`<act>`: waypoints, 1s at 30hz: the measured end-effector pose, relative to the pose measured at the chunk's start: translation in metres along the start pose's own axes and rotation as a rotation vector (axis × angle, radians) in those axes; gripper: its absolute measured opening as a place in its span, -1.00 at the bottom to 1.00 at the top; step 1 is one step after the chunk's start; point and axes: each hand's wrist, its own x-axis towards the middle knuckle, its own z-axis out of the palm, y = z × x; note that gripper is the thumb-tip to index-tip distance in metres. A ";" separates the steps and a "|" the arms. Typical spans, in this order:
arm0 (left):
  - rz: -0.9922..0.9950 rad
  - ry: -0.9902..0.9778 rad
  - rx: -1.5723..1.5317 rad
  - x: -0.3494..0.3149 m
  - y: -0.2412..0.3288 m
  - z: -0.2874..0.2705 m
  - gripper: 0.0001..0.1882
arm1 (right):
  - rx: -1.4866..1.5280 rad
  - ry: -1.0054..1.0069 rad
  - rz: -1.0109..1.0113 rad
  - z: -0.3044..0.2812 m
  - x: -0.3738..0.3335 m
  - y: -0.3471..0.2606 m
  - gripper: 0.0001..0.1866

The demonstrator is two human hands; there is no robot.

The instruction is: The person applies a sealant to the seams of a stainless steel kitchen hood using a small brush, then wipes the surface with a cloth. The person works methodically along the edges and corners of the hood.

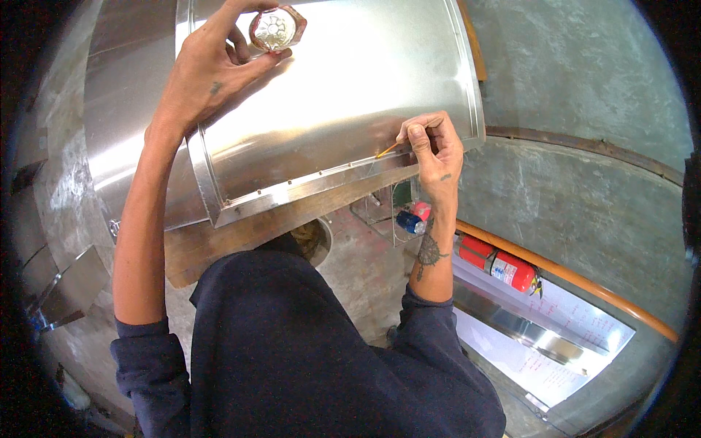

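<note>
My left hand (219,62) grips a small round container (276,31) with reddish sides; a silvery, flower-like pattern shows inside its rim. It is over the far left part of a shiny sheet metal panel (314,95). Thumb and fingers of my right hand (436,146) pinch a thin yellow-orange stick (388,150). The stick's tip meets the folded near edge (307,180) of the panel, toward its right end. Several small dark spots are spaced along that edge. What the container holds is hard to make out.
The panel lies on a wooden board (255,223). Below are a bucket (325,244) and a wire rack (394,226) near a blue container (411,222). On the right are a red fire extinguisher (504,266), an orange pipe (599,292) and a whiteboard with writing (544,376).
</note>
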 end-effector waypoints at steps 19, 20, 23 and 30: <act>-0.011 -0.016 -0.006 0.000 0.009 -0.004 -0.39 | 0.250 0.272 -0.066 0.016 0.010 -0.020 -0.80; -0.016 -0.008 -0.010 0.000 0.011 -0.002 -0.38 | 0.246 0.295 -0.094 0.022 0.015 -0.028 -0.81; -0.060 -0.051 0.005 0.000 0.016 -0.007 -0.41 | 0.241 0.358 -0.176 0.049 0.034 -0.058 -0.82; 0.018 -0.029 0.015 0.001 0.009 -0.003 -0.38 | 0.065 0.343 -0.338 0.112 0.080 -0.079 -0.82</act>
